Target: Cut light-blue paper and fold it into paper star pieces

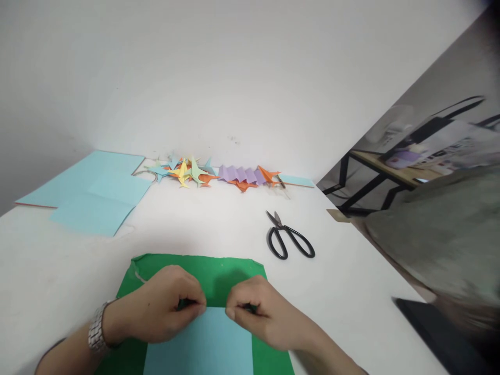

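A light blue sheet of paper (203,346) lies over a green mat (207,263) at the table's near edge. Its far edge is pinched at two places close together. My left hand (167,304), below a wrist with a metal watch, has thumb and forefinger closed on that edge. Just to the right, my right hand (260,310) grips the same edge between thumb and curled fingers. The near part of the sheet runs out of view at the bottom.
Black-handled scissors (285,234) lie partly open on the white table (203,224). Blue sheets (97,187) are at the left. Folded paper figures (187,171) and a pleated purple paper (241,175) line the wall. A person's sleeve (437,229) is at the right.
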### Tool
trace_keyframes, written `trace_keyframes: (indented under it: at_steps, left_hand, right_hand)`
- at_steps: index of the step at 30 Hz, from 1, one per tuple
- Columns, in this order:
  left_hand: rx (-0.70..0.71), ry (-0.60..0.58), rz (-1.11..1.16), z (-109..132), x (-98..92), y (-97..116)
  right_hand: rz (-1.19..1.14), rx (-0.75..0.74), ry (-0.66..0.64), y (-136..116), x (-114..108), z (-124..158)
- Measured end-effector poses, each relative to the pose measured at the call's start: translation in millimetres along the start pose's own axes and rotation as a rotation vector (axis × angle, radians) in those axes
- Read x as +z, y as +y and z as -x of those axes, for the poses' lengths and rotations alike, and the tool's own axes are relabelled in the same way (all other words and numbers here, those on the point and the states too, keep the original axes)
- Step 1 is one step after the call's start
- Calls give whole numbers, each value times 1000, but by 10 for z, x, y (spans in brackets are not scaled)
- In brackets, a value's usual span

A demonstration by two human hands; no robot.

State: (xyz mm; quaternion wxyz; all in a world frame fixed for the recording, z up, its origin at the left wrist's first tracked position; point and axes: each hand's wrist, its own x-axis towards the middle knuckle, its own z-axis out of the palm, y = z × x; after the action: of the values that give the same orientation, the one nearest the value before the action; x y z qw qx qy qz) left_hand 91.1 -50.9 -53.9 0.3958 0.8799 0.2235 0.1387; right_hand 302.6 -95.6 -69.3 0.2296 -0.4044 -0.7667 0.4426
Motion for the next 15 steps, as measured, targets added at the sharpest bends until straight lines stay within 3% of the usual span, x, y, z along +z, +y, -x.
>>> trace_keyframes:
  at_steps: [2, 5, 15]
  left_hand:
    - [-54, -50, -36, 5, -47, -18]
    - [-113, -22, -51, 27, -119, -35]
    - [-173, 25, 13, 103, -304, -85]
  right_hand:
    - [-60, 40, 57, 18, -23, -5]
    - [-146, 100, 141, 57, -51, -8]
    - [-358, 154, 208, 216, -130, 7]
